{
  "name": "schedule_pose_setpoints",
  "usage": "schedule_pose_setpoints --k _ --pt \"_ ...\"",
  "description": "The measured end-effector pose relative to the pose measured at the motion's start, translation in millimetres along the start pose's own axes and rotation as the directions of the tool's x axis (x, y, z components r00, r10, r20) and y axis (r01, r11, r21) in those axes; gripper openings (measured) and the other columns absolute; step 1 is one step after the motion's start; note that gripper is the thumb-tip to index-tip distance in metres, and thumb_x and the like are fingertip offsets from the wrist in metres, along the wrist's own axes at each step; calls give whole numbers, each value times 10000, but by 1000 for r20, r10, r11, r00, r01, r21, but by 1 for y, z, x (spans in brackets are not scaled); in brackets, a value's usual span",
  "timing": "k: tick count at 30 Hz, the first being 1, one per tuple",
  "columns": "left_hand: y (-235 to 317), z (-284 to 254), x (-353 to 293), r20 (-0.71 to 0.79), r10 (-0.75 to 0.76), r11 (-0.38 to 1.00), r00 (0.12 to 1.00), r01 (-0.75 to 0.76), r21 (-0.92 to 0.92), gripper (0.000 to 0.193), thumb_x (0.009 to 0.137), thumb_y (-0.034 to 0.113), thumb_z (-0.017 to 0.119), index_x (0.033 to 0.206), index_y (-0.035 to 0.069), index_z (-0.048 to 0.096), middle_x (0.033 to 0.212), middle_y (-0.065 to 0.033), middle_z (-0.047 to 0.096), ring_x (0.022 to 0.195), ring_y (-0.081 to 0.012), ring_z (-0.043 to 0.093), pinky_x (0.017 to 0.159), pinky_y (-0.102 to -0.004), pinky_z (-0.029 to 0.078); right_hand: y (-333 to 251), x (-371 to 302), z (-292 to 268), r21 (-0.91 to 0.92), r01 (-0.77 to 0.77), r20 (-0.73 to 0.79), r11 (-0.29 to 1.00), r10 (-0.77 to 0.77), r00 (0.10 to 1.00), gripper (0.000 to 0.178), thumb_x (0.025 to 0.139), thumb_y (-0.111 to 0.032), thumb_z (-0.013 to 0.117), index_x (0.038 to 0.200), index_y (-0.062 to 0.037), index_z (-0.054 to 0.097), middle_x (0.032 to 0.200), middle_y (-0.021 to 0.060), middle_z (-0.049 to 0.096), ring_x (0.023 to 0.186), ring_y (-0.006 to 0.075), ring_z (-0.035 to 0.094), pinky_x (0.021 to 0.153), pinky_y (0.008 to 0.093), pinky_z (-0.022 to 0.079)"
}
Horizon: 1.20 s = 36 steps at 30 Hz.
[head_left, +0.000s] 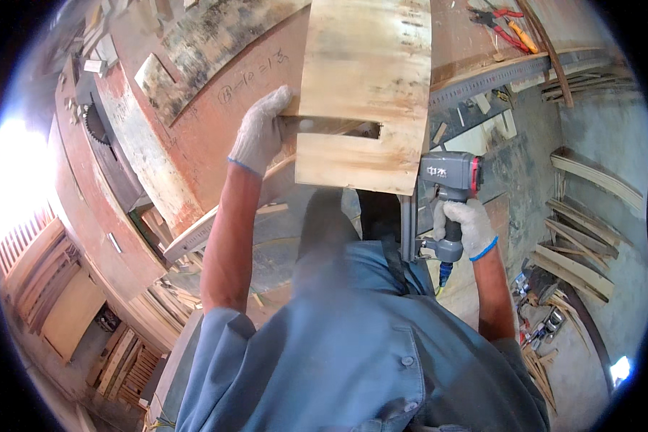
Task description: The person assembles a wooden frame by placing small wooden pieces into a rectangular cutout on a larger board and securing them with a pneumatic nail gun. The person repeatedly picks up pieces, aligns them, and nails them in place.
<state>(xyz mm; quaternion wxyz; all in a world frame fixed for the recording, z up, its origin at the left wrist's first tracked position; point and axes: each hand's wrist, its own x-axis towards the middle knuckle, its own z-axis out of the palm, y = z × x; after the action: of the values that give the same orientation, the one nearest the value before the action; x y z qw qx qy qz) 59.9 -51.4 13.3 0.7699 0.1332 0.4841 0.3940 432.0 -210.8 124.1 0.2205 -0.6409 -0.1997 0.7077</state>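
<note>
A pale wooden board (366,65) with dark stains and a slot cut in from its left edge extends away in front of me. My left hand (259,133), in a white knitted glove, is closed at the board's left edge beside the slot; some of its fingers are hidden. My right hand (471,225), also gloved, is wrapped round the handle of a grey and black air nail gun (450,173). The gun's nose lies close to the board's near right corner; whether they touch I cannot tell. A blue hose fitting (446,273) hangs from the handle.
Under the board is a worn reddish worktable (230,101) with a stained curved panel (216,47). Red-handled pliers (497,27) lie at the far right. A toothed saw blade (96,124) shows at the left. Curved wood pieces (597,176) lean along the right wall.
</note>
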Motion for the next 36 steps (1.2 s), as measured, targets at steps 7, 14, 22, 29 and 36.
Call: schedule_pose_setpoints --k 7,14,22,29,36 --pt "12 33 -12 119 -64 992 991 50 116 513 1046 344 626 1369 -52 578 1263 -184 665 1052 -350 733 876 -451 637 12 -10 4 101 60 -19 993 -59 998 361 901 -186 599 1180 40 628 706 97 643 578 209 633 574 351 540" --pt "-18 19 10 134 -48 998 990 52 -29 610 1062 418 590 1443 -52 511 1390 -230 605 1090 -414 719 952 -485 613 21 0 14 74 57 -114 996 -48 992 339 897 -180 571 1156 26 646 665 95 647 580 206 625 586 326 509" --pt "-20 26 -1 152 -73 975 986 103 -195 638 1088 479 522 1441 -52 500 1394 -244 596 1183 -419 670 952 -495 618 27 -3 12 95 58 -98 994 -49 994 437 893 -222 644 1255 22 619 715 66 606 557 193 603 541 344 530" --pt "-18 39 -20 83 -46 995 995 54 -90 570 1107 440 479 1467 -1 515 1323 -210 657 1112 -344 720 941 -491 611 25 -2 10 83 49 -53 995 -45 998 466 906 -244 687 1283 19 611 730 55 610 577 198 621 554 349 539" --pt "-18 37 -18 84 -34 997 996 40 -73 558 1109 429 476 1471 7 525 1333 -201 665 1096 -328 734 943 -461 611 26 -1 8 88 21 -43 996 -18 999 486 912 -249 696 1303 22 597 745 56 615 586 198 617 568 347 537"
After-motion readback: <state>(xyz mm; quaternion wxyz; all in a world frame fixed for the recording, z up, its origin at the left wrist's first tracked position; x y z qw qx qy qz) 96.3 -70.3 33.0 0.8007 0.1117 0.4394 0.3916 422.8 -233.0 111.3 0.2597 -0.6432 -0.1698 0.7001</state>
